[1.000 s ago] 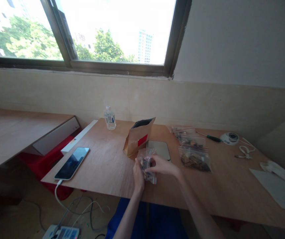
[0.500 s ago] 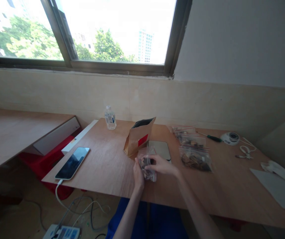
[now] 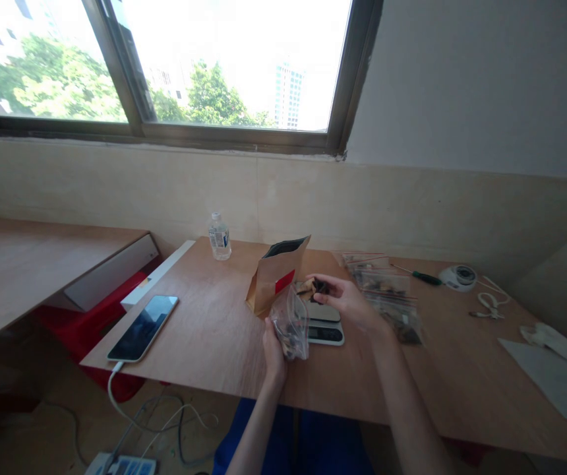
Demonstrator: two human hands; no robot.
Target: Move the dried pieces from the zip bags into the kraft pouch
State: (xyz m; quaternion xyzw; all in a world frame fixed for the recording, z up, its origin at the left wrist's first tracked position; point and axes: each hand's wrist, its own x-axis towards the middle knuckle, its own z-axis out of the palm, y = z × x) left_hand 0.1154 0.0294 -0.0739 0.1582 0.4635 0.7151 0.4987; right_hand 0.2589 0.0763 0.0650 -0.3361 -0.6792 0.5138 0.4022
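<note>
My left hand (image 3: 274,349) is closed on a clear zip bag (image 3: 291,326) with dark and pale dried pieces inside; the bag's mouth gapes toward the top. Above and right of it, my right hand (image 3: 345,300) pinches some dark and tan dried pieces (image 3: 317,288), whose exact kind I cannot make out. Below that hand lies a small digital kitchen scale (image 3: 327,333), its plate partly hidden. Just behind the zip bag stands an open brown paper pouch (image 3: 274,280) with a red label.
Several filled zip bags (image 3: 385,284) lie right of the scale, near a green-handled screwdriver (image 3: 424,277) and a white dome camera (image 3: 457,277). A phone (image 3: 144,328) on a cable and a water bottle (image 3: 219,239) are at left. White paper (image 3: 550,376) lies far right.
My right hand has come out of the zip bag, moving up and right with dried pieces in its fingers. The scale's front display now shows. My left hand still holds the bag.
</note>
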